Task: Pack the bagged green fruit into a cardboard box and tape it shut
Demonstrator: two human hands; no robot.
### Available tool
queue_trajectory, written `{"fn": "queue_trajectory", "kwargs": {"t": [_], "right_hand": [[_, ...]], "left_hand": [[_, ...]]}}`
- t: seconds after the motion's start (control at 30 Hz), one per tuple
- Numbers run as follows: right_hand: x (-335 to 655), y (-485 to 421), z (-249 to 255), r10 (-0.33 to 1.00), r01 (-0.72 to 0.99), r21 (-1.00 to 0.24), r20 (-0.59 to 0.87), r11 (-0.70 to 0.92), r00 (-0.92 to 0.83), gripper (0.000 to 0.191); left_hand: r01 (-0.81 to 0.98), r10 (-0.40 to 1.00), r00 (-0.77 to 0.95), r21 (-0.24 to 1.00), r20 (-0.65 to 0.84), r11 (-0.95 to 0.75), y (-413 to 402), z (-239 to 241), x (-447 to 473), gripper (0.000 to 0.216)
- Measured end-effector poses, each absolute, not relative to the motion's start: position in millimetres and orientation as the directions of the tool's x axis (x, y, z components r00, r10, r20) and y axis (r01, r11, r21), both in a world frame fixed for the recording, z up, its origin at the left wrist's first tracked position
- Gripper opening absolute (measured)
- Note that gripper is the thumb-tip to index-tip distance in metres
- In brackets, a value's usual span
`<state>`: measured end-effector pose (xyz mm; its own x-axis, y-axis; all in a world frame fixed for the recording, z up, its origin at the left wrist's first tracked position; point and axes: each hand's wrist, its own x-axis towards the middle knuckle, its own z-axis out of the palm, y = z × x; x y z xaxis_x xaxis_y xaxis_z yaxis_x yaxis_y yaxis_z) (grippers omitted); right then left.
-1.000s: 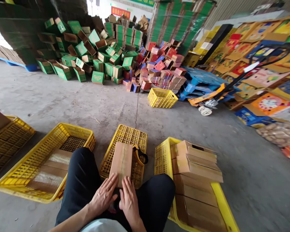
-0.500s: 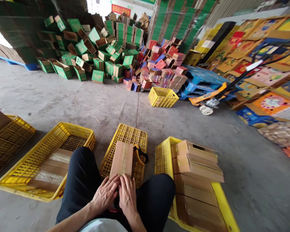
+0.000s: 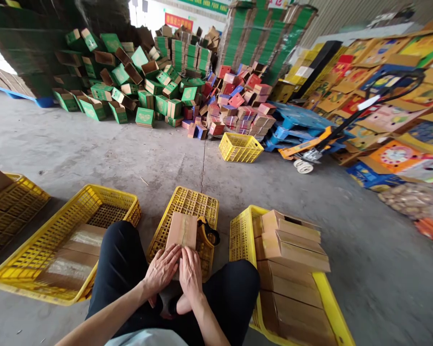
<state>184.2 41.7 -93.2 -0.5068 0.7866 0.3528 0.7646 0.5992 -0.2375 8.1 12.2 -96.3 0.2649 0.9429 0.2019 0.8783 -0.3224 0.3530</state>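
Note:
A taped brown cardboard box [image 3: 182,230] lies on an upturned yellow crate [image 3: 187,206] between my knees. My left hand [image 3: 163,268] and my right hand [image 3: 191,274] lie flat side by side on the near half of the box, fingers stretched out and pressing on the tape seam. A tape dispenser [image 3: 207,229] with a black handle rests on the crate just right of the box.
A yellow crate [image 3: 94,202] with taped boxes stands at my left, another [image 3: 243,226] stacked with brown boxes at my right. Further left is a yellow crate [image 3: 10,206]. Heaps of green and red boxes, a small yellow basket [image 3: 241,147] and a pallet jack [image 3: 310,154] lie beyond.
Both hands slid forward along the box, covering more of its near half. The view shifted slightly.

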Motion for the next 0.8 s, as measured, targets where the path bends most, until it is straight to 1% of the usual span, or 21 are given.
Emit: {"fn": "queue_trajectory", "kwargs": {"t": [0.17,0.37,0.53,0.67,0.8], "right_hand": [[176.6,60.2,-97.9,0.789,0.775,-0.238,0.389,0.585,-0.476,0.059],[164.6,85.9,-95.7,0.809,0.781,-0.265,0.363,0.565,-0.462,0.055],[160.2,108.4,-97.1,0.789,0.774,-0.231,0.368,0.589,-0.491,0.054],[154.0,134.4,-94.1,0.792,0.773,-0.232,0.346,0.591,-0.503,0.057],[143.7,165.2,-85.9,0.838,0.806,-0.256,0.288,0.534,-0.464,0.050]], "left_hand": [[0.884,0.948,0.230,0.361,0.218,-0.298,38.1,-92.9,5.0,0.054],[0.891,0.952,0.218,0.355,0.212,-0.283,67.0,-88.8,2.0,0.052],[0.875,0.958,0.192,0.404,0.215,-0.266,74.0,-91.5,2.6,0.052],[0.864,0.963,0.161,0.440,0.216,-0.244,74.5,-94.8,6.2,0.054],[0.861,0.966,0.130,0.457,0.223,-0.221,77.3,-94.9,10.3,0.050]]}}
